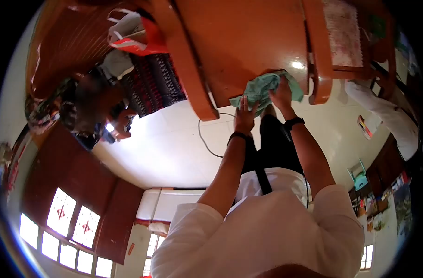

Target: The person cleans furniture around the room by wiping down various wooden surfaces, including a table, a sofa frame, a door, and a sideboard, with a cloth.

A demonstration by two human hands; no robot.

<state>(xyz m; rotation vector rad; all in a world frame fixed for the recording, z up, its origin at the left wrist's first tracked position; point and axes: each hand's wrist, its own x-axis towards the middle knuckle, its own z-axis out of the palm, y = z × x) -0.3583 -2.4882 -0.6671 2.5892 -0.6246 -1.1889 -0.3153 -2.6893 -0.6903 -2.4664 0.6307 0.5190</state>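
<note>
A crumpled green cloth [262,86] lies at the near edge of a reddish-brown wooden table [248,37]. My right hand [282,96] grips the cloth's right part, with some fingertips hidden in its folds. My left hand [244,116] is at the cloth's lower left edge, its fingers stretched out and apart, touching the fabric. Both hands are close together in front of my legs.
A wooden bench [72,37] on the left bears a red and white bag [144,34] and a patterned textile [156,83]. A person [91,102] sits there. A thin cable [201,134] trails over the pale floor. Another person's light sleeve [382,104] shows at right.
</note>
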